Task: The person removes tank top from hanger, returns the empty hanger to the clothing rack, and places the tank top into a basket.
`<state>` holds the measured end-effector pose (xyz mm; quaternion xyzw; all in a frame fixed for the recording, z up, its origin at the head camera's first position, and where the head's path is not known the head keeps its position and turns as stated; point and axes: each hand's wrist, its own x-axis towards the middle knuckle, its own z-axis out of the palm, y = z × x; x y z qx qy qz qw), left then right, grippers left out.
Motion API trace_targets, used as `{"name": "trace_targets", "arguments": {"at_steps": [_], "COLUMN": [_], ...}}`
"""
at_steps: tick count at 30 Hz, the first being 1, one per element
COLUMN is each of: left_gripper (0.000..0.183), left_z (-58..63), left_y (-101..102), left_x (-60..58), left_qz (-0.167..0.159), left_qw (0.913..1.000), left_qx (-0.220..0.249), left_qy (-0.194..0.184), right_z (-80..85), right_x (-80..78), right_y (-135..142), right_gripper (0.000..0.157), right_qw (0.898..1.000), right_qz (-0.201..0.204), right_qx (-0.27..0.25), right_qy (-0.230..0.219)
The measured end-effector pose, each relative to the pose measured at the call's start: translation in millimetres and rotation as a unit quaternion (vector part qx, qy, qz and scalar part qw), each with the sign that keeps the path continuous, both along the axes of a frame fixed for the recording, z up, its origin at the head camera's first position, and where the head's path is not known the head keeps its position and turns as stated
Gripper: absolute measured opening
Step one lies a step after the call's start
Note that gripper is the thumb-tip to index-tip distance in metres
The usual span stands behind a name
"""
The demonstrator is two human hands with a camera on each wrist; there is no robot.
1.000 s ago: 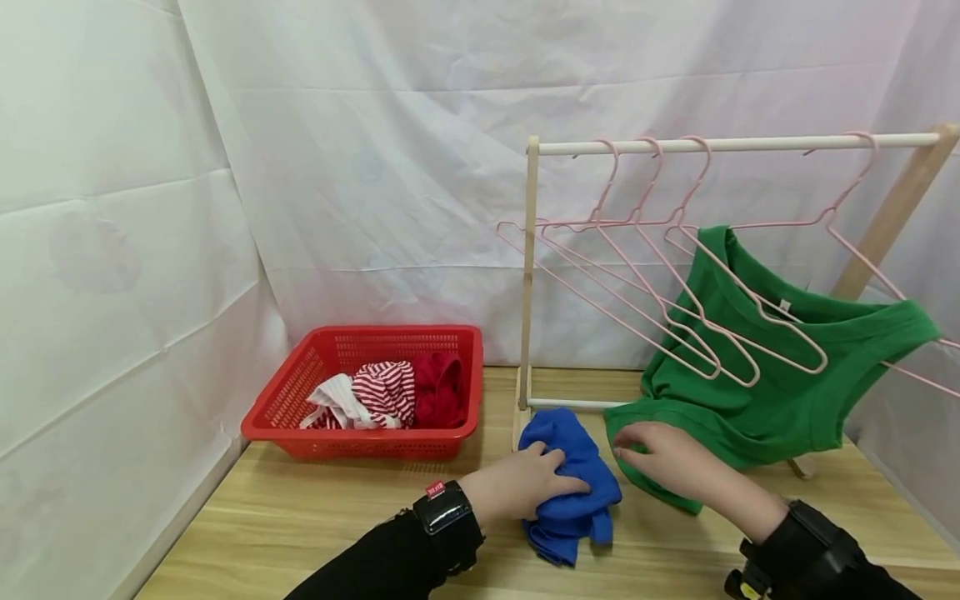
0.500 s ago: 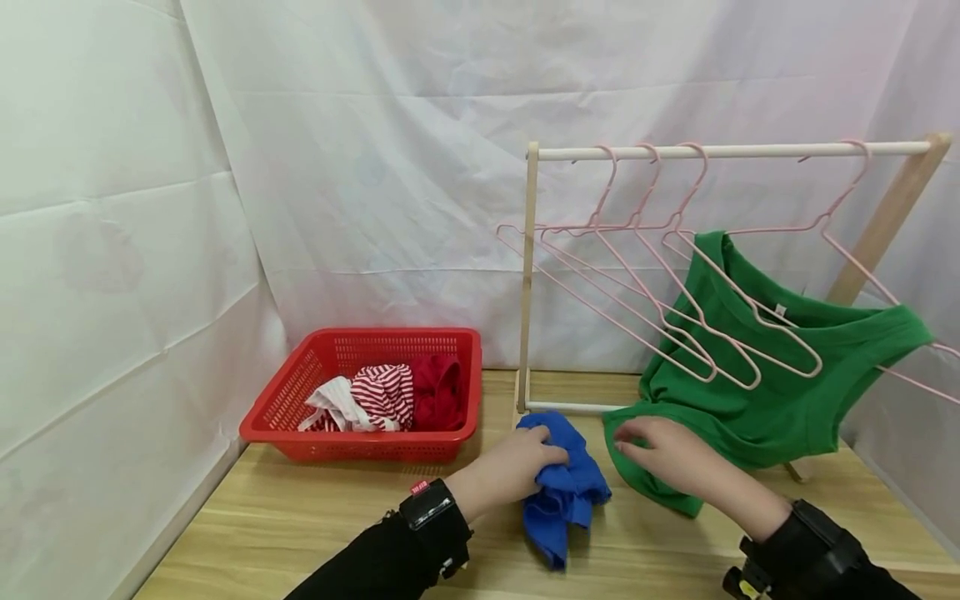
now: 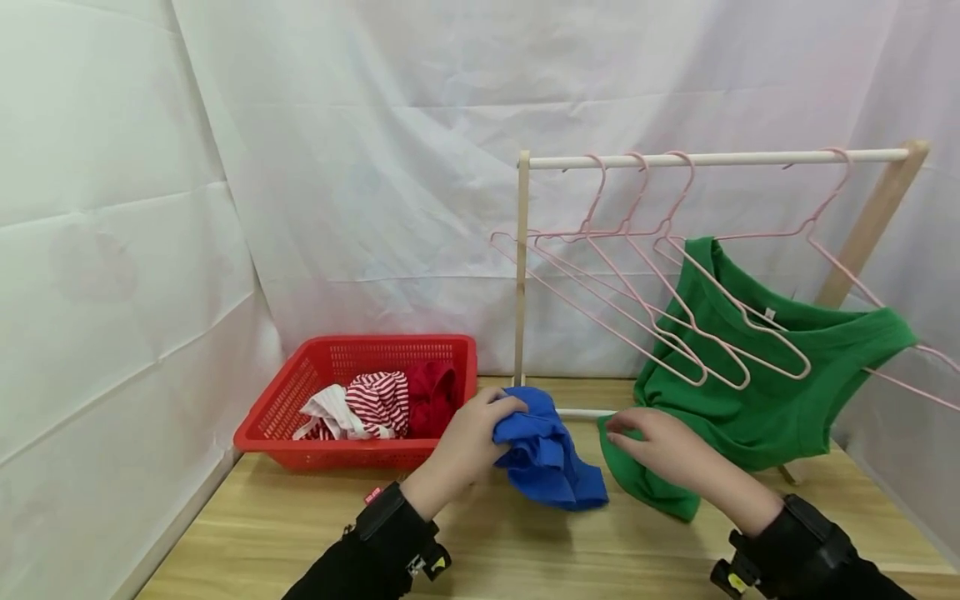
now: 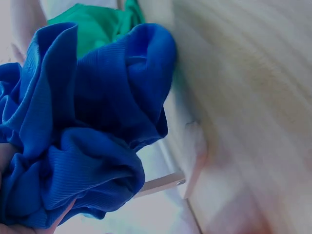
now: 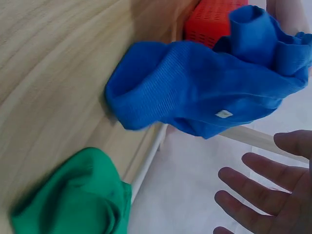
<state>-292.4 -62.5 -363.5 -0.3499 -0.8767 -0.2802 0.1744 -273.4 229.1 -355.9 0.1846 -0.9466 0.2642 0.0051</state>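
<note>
My left hand point(image 3: 468, 437) grips a bunched blue ribbed garment point(image 3: 546, 458) at its upper left, holding it over the table's middle. Its lower part hangs toward the right, and in the right wrist view a small white label shows on the blue cloth point(image 5: 195, 87). My right hand point(image 3: 666, 446) holds nothing; in the right wrist view its fingers point(image 5: 256, 190) are spread and apart from the blue cloth. In the head view that hand overlaps the lower edge of a green tank top point(image 3: 757, 375), which hangs crookedly from a pink hanger point(image 3: 813, 218).
A red plastic basket point(image 3: 341, 457) with striped, white and red clothes point(image 3: 378, 404) stands at the left. The rack's white rail point(image 3: 757, 158) carries several pink hangers, most without clothes. Its wooden left post point(image 3: 521, 267) rises just behind the blue garment. White sheets point(image 3: 375, 183) enclose the table.
My left hand has gathered up the blue garment from the table and moved it left and upward, toward the basket. My right hand has barely moved. The camera view has shifted slightly.
</note>
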Motion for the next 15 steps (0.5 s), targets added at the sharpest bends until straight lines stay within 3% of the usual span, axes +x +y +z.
{"name": "trace_targets", "arguments": {"at_steps": [6,15], "left_gripper": [0.027,0.031], "left_z": [18.7,46.5], "left_y": [-13.9,-36.3], "left_x": [2.3,4.8], "left_qz": [0.021,0.052], "left_qw": [0.9963,0.9868], "left_qx": [0.075,0.121], "left_qy": [0.036,0.095], "right_z": [3.4,13.3], "right_x": [-3.3,-5.5], "right_y": [-7.7,-21.0], "right_gripper": [0.028,0.033], "right_qw": [1.0,0.999], "right_qz": [0.002,0.0], "right_qx": [-0.012,-0.03], "right_qy": [0.015,0.032]}}
